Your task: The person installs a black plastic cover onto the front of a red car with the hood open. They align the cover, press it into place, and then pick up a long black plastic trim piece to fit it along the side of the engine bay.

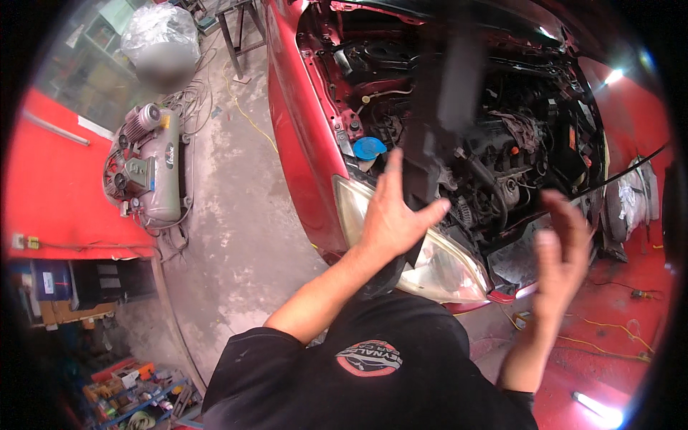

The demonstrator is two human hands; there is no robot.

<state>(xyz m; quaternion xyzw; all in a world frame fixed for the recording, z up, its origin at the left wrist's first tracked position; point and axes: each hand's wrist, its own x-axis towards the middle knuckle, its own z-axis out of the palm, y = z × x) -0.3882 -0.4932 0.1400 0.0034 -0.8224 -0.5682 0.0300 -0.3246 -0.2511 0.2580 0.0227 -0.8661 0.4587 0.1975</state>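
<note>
My left hand (395, 226) is at the front corner of a red car, above the headlight (448, 269). Its fingers are stretched out and its thumb stands apart. A long black part (423, 161), smeared by motion at its upper end, rises beside these fingers in front of the engine bay; whether the hand touches it I cannot make out. My right hand (562, 261) is raised to the right of the headlight, its blurred fingers curved and apart with nothing between them. A blue reservoir cap (369, 148) lies just beyond my left fingertips.
The open engine bay holds the engine (502, 161) and a crumpled rag (522, 132). A grey air compressor (161, 172) stands at the left wall. Tools and boxes (136, 390) crowd the lower left. A yellow cable (602, 349) and a lit lamp (598, 410) lie on the red floor.
</note>
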